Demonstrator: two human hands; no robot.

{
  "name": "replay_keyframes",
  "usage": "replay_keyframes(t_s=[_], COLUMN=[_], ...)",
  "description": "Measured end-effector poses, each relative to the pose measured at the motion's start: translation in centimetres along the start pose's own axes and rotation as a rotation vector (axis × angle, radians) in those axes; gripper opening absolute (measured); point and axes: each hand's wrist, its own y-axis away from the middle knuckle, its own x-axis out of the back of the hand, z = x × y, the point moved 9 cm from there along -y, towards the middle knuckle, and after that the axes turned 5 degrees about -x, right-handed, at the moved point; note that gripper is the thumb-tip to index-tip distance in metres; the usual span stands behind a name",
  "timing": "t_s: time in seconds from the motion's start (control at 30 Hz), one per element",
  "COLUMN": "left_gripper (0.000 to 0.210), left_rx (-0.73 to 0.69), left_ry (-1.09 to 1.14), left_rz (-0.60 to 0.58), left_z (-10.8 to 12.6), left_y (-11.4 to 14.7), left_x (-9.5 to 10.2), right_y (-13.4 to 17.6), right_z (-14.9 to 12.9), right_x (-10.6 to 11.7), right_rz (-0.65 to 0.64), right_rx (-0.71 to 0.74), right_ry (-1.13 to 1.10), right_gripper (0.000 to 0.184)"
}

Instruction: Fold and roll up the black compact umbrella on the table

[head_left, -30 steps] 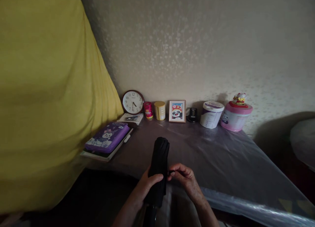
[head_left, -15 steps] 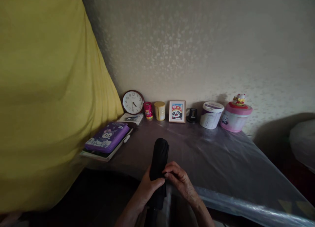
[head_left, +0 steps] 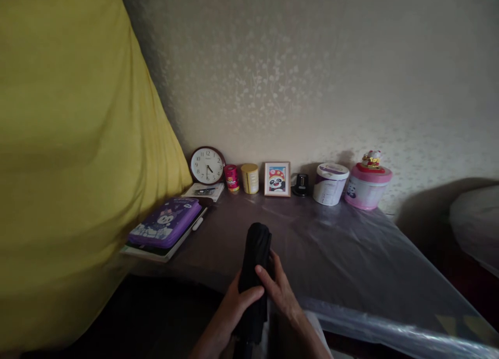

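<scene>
A folded black umbrella (head_left: 255, 250) points away from me over the near edge of the table (head_left: 351, 255). My left hand (head_left: 237, 302) wraps around its middle from the left. My right hand (head_left: 277, 286) lies against its right side, fingers laid over the fabric and touching the left hand's thumb. The umbrella's lower end is hidden between my wrists.
Along the wall stand a round clock (head_left: 207, 165), a red tin (head_left: 231, 177), a yellow tin (head_left: 250, 178), a framed panda picture (head_left: 277, 178), a white tub (head_left: 330, 183) and a pink tub (head_left: 366, 187). A purple case (head_left: 167, 222) lies on books at left. A yellow curtain (head_left: 74, 156) hangs left.
My right hand has moved in from pinching something at the umbrella's right side to resting its fingers flat on the umbrella. The view has shifted slightly.
</scene>
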Motion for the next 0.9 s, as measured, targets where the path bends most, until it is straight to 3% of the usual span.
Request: replay_keyframes(t_s=[0.1, 0.27, 0.37, 0.5, 0.63, 0.8, 0.9], left_gripper=[0.067, 0.086, 0.090, 0.082, 0.072, 0.063, 0.070], left_rx=[-0.113, -0.269, -0.324, -0.322, -0.329, -0.139, -0.126], left_ry=[-0.138, -0.591, -0.723, -0.638, -0.437, -0.236, -0.309], left_rz=[-0.042, 0.068, 0.066, 0.001, -0.104, -0.227, -0.208], left_z=[0.5, 0.4, -0.1, -0.9, -0.4, -1.1, -1.0], left_y=[-0.1, 0.1, 0.4, 0.8, 1.6, 2.1, 2.1], left_x=[-1.2, -1.2, -1.3, -1.5, -2.2, -2.1, -1.6], right_y=[0.2, -0.1, -0.3, -0.5, -1.3, -1.6, -1.5], right_z=[0.0, -0.9, -0.6, 0.0, -0.2, -1.0, -1.1], right_x=[-0.2, 0.4, 1.1, 2.6, 3.7, 5.1, 5.3], right_rz=[0.104, 0.261, 0.322, 0.404, 0.401, 0.445, 0.470], right_rx=[-0.080, -0.102, -0.153, -0.185, -0.176, -0.183, -0.190], right_ry=[-0.046, -0.174, -0.242, -0.269, -0.277, -0.301, -0.301], right_gripper=[0.067, 0.058, 0.055, 0.051, 0.053, 0.053, 0.051])
